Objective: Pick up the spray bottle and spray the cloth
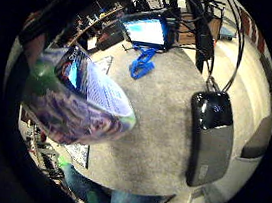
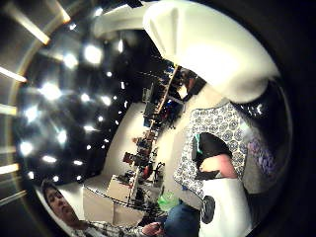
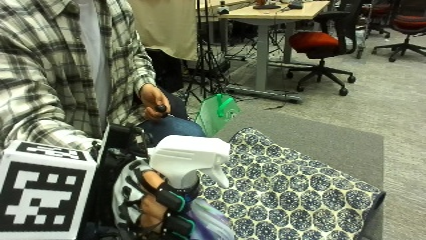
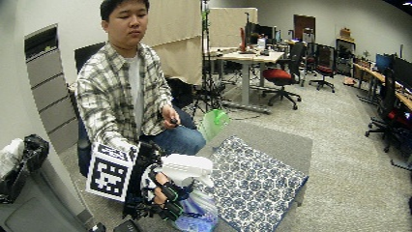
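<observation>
Holding the bottle above the cloth

Spread over the grey bench (image 3: 333, 140), the patterned cloth (image 3: 293, 195) lies flat. At its near edge the right hand (image 3: 163, 202) has its fingers wrapped round the neck of the bottle (image 3: 190, 160), held upright off the bench, white nozzle toward the cloth.

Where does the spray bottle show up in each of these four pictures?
Little finger side palm view: spray bottle, its labelled body close up.
Thumb side palm view: its white head, above the patterned cloth.
Outside view: in the gloved right hand, beside the cloth.
Wide outside view: same, low centre.
Shared landmark: the cloth.
</observation>
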`<state>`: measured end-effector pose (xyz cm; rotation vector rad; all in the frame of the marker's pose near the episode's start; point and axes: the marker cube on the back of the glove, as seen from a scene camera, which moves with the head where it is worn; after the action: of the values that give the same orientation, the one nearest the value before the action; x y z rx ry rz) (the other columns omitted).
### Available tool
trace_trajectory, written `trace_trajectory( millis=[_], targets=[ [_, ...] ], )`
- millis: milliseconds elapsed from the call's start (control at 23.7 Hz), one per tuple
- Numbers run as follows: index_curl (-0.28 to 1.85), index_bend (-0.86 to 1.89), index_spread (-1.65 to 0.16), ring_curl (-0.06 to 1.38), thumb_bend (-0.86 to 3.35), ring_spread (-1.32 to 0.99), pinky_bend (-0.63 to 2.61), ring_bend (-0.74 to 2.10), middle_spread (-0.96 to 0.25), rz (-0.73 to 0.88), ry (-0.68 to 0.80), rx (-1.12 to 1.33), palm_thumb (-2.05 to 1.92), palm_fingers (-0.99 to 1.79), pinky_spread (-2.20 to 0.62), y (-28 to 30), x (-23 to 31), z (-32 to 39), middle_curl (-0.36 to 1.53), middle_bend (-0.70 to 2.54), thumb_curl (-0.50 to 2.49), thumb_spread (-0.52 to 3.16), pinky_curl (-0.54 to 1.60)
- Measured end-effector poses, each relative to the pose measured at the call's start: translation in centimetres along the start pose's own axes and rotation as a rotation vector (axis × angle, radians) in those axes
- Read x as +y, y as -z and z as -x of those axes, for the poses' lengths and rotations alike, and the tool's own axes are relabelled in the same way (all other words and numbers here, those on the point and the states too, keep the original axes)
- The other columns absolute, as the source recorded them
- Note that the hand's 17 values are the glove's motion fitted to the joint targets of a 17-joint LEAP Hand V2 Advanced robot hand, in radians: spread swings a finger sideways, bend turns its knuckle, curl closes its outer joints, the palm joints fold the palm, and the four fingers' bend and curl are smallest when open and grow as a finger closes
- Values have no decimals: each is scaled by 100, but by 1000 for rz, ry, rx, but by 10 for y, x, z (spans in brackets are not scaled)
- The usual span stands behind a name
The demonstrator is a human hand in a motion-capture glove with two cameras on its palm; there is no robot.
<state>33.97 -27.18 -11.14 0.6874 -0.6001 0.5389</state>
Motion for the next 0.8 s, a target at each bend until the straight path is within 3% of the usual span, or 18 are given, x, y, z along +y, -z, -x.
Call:
trace_trajectory(
  millis=[379,632,801],
  targets=[
    [15,-4,-26,36,1,-8,63,72,-5,-140,44,-164,92,97,1,-12,-20,-4,40,45,50,90,27],
    [13,0,-27,43,0,-12,72,75,-10,-146,80,-164,102,99,-2,-17,-33,0,46,54,57,71,34],
    [18,18,-25,43,-1,-13,67,70,-11,-119,84,-181,107,107,-3,-21,-34,2,48,55,60,59,34]
  ],
)
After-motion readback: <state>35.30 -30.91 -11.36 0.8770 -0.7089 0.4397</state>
